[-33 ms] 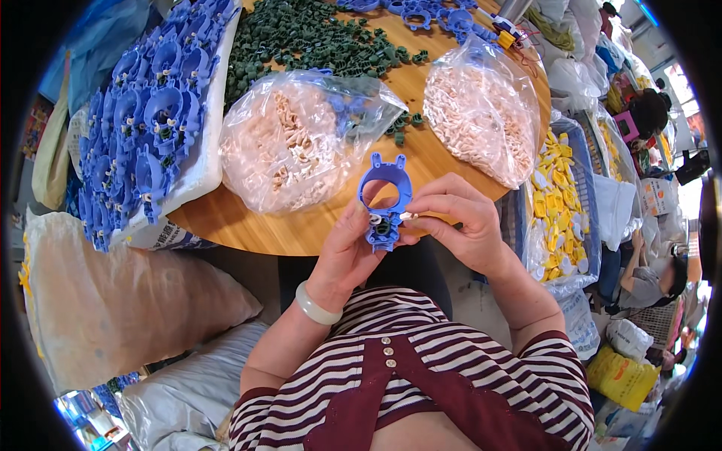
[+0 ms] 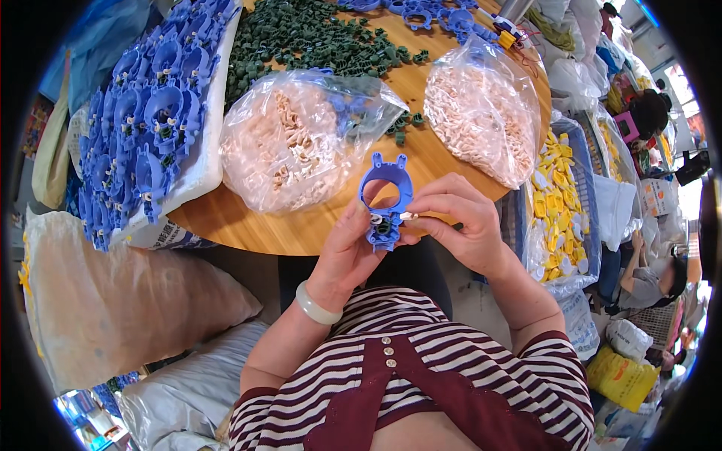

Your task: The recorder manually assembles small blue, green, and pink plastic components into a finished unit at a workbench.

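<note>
My left hand [image 2: 350,244] grips a blue plastic toy shell [image 2: 406,180] with a large ring at its top and two small prongs above it. A dark green plastic piece [image 2: 384,226] sits in the lower part of the shell, with a small white part beside it. At the shell's right side, my right hand [image 2: 462,222] pinches a small white plastic piece [image 2: 408,216] between thumb and forefinger. That piece touches or nearly touches the shell; I cannot tell which. Just beyond my hands lies a clear bag of small pale pink pieces [image 2: 256,161].
A second bag of pale pieces [image 2: 481,113] lies at the right of the wooden table [image 2: 248,229]. Loose green pieces [image 2: 301,37] are heaped at the back. Blue shells [image 2: 143,120] fill a white board on the left. A blue crate [image 2: 590,218] holds yellow and white parts.
</note>
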`<move>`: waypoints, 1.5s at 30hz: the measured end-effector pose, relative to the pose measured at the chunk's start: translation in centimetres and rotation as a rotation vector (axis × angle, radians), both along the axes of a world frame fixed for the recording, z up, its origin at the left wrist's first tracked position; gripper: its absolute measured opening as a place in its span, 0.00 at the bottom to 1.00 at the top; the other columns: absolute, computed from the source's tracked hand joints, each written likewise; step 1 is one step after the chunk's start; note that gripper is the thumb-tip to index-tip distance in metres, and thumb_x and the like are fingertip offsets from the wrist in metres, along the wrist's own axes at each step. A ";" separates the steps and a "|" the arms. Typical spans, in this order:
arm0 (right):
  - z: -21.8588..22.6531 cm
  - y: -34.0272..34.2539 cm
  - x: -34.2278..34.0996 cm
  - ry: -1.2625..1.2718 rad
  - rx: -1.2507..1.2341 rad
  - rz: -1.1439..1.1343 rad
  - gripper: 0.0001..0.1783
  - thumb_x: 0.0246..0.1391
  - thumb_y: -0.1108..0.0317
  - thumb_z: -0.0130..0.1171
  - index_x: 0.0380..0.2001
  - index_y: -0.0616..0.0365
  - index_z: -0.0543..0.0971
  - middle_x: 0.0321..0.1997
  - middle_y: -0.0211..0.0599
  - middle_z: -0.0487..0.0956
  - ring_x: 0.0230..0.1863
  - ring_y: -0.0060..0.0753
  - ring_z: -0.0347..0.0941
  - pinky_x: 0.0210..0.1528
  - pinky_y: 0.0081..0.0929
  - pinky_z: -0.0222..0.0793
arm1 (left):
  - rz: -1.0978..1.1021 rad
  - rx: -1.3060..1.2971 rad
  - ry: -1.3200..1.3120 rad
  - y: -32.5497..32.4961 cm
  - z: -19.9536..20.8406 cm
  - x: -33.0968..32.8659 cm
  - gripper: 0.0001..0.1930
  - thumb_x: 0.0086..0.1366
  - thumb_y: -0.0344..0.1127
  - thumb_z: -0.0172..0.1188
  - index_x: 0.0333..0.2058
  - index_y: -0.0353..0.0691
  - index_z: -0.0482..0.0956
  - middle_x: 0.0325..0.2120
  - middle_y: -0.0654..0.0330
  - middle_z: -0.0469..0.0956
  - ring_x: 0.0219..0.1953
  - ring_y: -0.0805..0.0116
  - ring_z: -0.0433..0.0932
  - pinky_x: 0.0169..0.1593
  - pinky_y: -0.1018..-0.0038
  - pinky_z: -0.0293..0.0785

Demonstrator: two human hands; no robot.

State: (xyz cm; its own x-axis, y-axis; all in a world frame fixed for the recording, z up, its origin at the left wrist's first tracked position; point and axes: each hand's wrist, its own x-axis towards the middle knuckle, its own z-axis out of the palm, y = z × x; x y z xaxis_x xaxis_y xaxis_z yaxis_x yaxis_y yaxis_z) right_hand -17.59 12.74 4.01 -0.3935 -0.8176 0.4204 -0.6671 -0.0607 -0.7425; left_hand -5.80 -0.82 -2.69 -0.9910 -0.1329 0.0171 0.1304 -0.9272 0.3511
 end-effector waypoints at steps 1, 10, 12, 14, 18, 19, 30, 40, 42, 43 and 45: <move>0.1 -0.2 0.0 0.057 -0.024 -0.012 0.11 0.40 0.79 0.64 0.32 0.59 0.80 0.34 0.36 0.76 0.35 0.32 0.73 0.38 0.24 0.68 | -0.001 -0.001 -0.001 0.0 0.1 0.0 0.32 0.63 0.46 0.53 0.61 0.42 0.52 0.47 0.54 0.70 0.46 0.59 0.75 0.48 0.62 0.75; 0.1 -0.9 0.1 0.361 -0.045 0.010 0.11 0.34 0.74 0.67 0.28 0.55 0.80 0.31 0.28 0.77 0.31 0.32 0.70 0.36 0.28 0.62 | -0.011 0.002 0.022 0.1 0.3 0.0 0.33 0.62 0.42 0.56 0.61 0.42 0.52 0.49 0.55 0.68 0.47 0.60 0.74 0.48 0.63 0.74; 0.2 -1.0 0.1 0.383 -0.045 0.028 0.11 0.34 0.73 0.67 0.27 0.54 0.80 0.31 0.27 0.76 0.31 0.31 0.70 0.36 0.28 0.61 | -0.016 0.005 0.030 0.1 0.2 0.0 0.33 0.61 0.41 0.56 0.61 0.41 0.52 0.49 0.55 0.68 0.47 0.61 0.74 0.48 0.63 0.75; 0.6 -1.0 0.0 0.393 -0.005 0.045 0.11 0.34 0.73 0.67 0.27 0.54 0.80 0.30 0.27 0.76 0.31 0.32 0.70 0.36 0.28 0.62 | -0.014 0.014 0.005 0.1 0.1 0.0 0.33 0.61 0.41 0.57 0.61 0.41 0.53 0.50 0.55 0.67 0.48 0.61 0.74 0.48 0.63 0.75; 1.2 -0.9 0.0 0.390 0.052 0.055 0.10 0.35 0.72 0.67 0.26 0.54 0.80 0.30 0.27 0.76 0.32 0.33 0.70 0.36 0.29 0.62 | -0.013 -0.018 0.027 0.0 0.0 -0.1 0.33 0.61 0.42 0.56 0.61 0.42 0.53 0.51 0.55 0.67 0.48 0.61 0.73 0.48 0.63 0.75; 1.3 -0.9 -0.1 0.388 0.077 0.071 0.10 0.35 0.72 0.66 0.26 0.55 0.79 0.30 0.27 0.75 0.32 0.33 0.70 0.37 0.29 0.62 | -0.013 -0.017 0.027 0.0 0.1 0.0 0.33 0.61 0.41 0.57 0.61 0.42 0.53 0.51 0.55 0.67 0.49 0.61 0.73 0.49 0.63 0.75; 1.5 -1.6 0.0 0.350 0.136 0.075 0.11 0.36 0.74 0.65 0.28 0.55 0.77 0.31 0.30 0.76 0.34 0.36 0.70 0.40 0.30 0.62 | -0.028 -0.004 -0.004 0.0 0.0 0.0 0.35 0.59 0.40 0.59 0.61 0.43 0.53 0.51 0.57 0.67 0.51 0.63 0.71 0.51 0.63 0.74; 0.5 -1.5 0.2 0.326 0.070 0.039 0.11 0.33 0.75 0.66 0.26 0.56 0.77 0.31 0.29 0.76 0.35 0.34 0.71 0.40 0.30 0.63 | -0.017 -0.001 -0.001 0.0 -0.2 0.1 0.35 0.59 0.39 0.59 0.61 0.44 0.53 0.52 0.56 0.66 0.51 0.64 0.71 0.52 0.65 0.73; 0.3 -1.4 0.1 0.336 0.060 0.047 0.11 0.33 0.75 0.66 0.25 0.55 0.78 0.31 0.29 0.76 0.35 0.34 0.70 0.39 0.29 0.63 | -0.014 -0.001 0.001 0.1 0.0 0.1 0.35 0.59 0.39 0.59 0.61 0.43 0.53 0.52 0.56 0.66 0.51 0.64 0.71 0.52 0.65 0.73; 0.2 -1.3 0.0 0.336 0.050 0.027 0.11 0.32 0.75 0.66 0.25 0.55 0.79 0.31 0.28 0.75 0.35 0.34 0.70 0.39 0.28 0.63 | -0.006 -0.013 0.003 0.1 0.2 0.0 0.35 0.59 0.40 0.59 0.61 0.43 0.53 0.52 0.56 0.66 0.51 0.64 0.71 0.52 0.65 0.73; -0.2 -1.3 -0.1 0.336 0.040 0.007 0.11 0.32 0.76 0.66 0.25 0.54 0.79 0.31 0.28 0.75 0.35 0.34 0.69 0.38 0.27 0.63 | 0.001 -0.025 0.005 0.2 0.2 0.0 0.35 0.59 0.40 0.59 0.61 0.43 0.53 0.52 0.56 0.65 0.51 0.63 0.71 0.52 0.64 0.73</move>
